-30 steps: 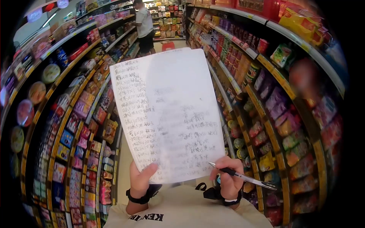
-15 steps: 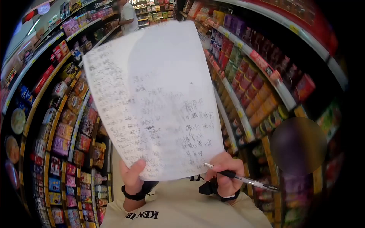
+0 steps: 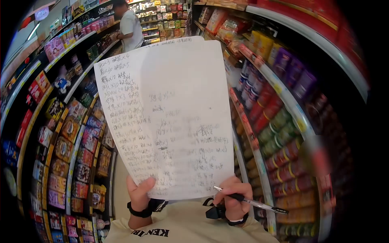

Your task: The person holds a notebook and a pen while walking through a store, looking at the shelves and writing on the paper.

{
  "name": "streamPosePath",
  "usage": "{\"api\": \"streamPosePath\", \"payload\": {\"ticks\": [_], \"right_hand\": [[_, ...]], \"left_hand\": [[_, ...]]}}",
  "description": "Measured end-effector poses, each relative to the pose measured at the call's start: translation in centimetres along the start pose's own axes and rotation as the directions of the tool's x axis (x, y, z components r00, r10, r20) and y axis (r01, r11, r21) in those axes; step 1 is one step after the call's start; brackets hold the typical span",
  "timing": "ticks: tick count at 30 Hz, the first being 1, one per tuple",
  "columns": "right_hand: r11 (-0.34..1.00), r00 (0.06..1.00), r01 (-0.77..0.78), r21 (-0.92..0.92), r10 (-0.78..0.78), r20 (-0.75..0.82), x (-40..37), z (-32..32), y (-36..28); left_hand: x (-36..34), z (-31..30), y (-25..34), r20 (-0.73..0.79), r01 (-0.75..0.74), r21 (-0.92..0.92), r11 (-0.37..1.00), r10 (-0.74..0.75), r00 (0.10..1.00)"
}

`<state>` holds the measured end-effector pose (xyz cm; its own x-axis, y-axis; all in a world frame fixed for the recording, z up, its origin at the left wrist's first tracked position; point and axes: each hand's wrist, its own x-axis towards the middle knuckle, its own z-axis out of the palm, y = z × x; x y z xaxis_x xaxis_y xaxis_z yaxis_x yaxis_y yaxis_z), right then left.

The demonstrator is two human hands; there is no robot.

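Observation:
Upright in front of me are handwritten paper sheets [image 3: 170,117], two overlapping pages covered in pen notes. My left hand [image 3: 139,192] pinches their bottom left corner with the thumb on top. My right hand [image 3: 233,198] holds a black-and-clear pen [image 3: 251,201] at the sheets' bottom right corner, its tip touching the paper edge. Both wrists wear black straps.
I stand in a narrow shop aisle. Shelves of packaged snacks [image 3: 77,141] run along the left, and shelves of cans and tubes [image 3: 275,121] along the right. Another person in a white shirt [image 3: 129,26] stands far down the aisle at the left shelves.
The view has turned and dropped slightly, so the paper sits lower in the frame and its writing is sharper. Both hands keep the same grip on the sheets and the pen.

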<state>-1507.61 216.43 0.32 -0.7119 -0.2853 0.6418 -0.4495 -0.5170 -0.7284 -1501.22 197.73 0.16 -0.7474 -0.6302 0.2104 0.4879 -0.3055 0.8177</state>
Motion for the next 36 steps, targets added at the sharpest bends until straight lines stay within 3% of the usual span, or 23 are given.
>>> {"api": "streamPosePath", "payload": {"ticks": [6, 10, 14, 25, 26, 29, 33, 36], "right_hand": [[0.999, 0.998, 0.036, -0.030, -0.034, 0.059, 13.3, 1.4, 11.2], [1.000, 0.993, 0.018, -0.024, -0.015, 0.118, 23.1, 1.9, 17.6], [0.986, 0.987, -0.162, 0.037, 0.162, -0.016, 30.4, 1.8, 24.5], [0.949, 0.948, -0.313, -0.043, 0.315, 0.054, 51.3, -5.4, 42.6], [0.920, 0.919, -0.391, -0.004, 0.391, 0.049, 53.4, -6.2, 44.0], [0.931, 0.930, -0.365, -0.005, 0.365, 0.042, 60.5, -8.0, 47.2], [0.916, 0.914, -0.399, 0.040, 0.394, 0.100, 68.1, -10.2, 53.5], [0.917, 0.908, -0.397, -0.046, 0.400, 0.125, 73.2, -11.9, 58.2]], "left_hand": [[16.8, -1.3, -2.6, -0.033, -0.005, 0.065, 0.998, 0.007, 0.999], [27.8, -0.5, -3.4, -0.041, -0.014, -0.022, 1.000, 0.013, 0.999], [37.7, -1.6, -7.3, 0.001, 0.109, 0.007, 0.994, -0.109, 0.994], [62.4, 3.2, -18.8, -0.067, 0.267, 0.019, 0.963, -0.265, 0.962], [64.6, 3.8, -19.7, -0.051, 0.322, 0.032, 0.946, -0.321, 0.946], [71.7, 4.8, -21.5, 0.003, 0.463, 0.088, 0.882, -0.465, 0.885], [80.4, 6.8, -25.6, -0.140, 0.376, -0.005, 0.926, -0.373, 0.917], [87.3, 7.5, -28.4, -0.113, 0.410, -0.038, 0.911, -0.411, 0.904]]}}
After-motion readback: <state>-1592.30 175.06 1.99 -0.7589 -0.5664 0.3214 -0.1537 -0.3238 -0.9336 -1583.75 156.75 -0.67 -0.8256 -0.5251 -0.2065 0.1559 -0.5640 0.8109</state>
